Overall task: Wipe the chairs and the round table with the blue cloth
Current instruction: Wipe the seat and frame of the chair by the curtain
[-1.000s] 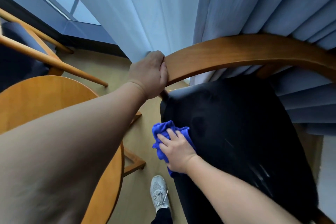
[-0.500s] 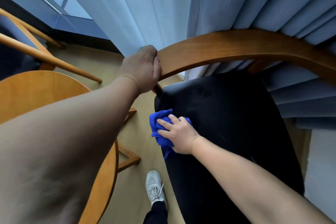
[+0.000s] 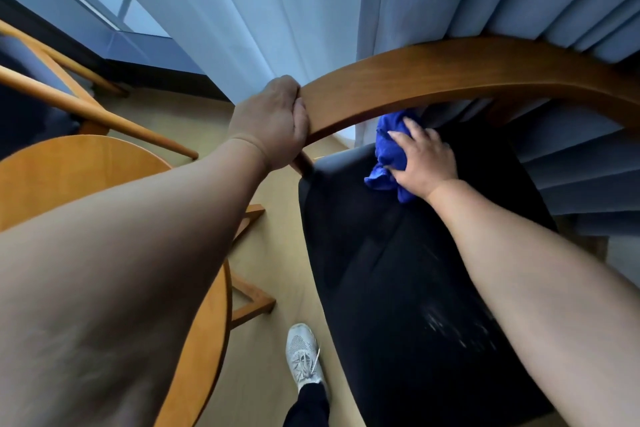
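Note:
A chair with a black seat (image 3: 408, 274) and a curved wooden backrest (image 3: 450, 69) stands in front of me. My left hand (image 3: 273, 121) grips the left end of that backrest. My right hand (image 3: 420, 158) presses the crumpled blue cloth (image 3: 388, 152) onto the far left part of the seat, just under the backrest, fingers spread over it. The round wooden table (image 3: 86, 163) is at the left, largely hidden behind my left forearm.
A second wooden chair (image 3: 69, 104) stands at the far left beyond the table. Pale blue curtains (image 3: 311, 3) hang right behind the black-seated chair, and a window sill runs at the upper left. My white shoe (image 3: 304, 354) is on the beige floor between table and chair.
My right hand has slid the blue cloth from the seat's front left edge up toward the back of the seat. My left hand has stayed on the backrest.

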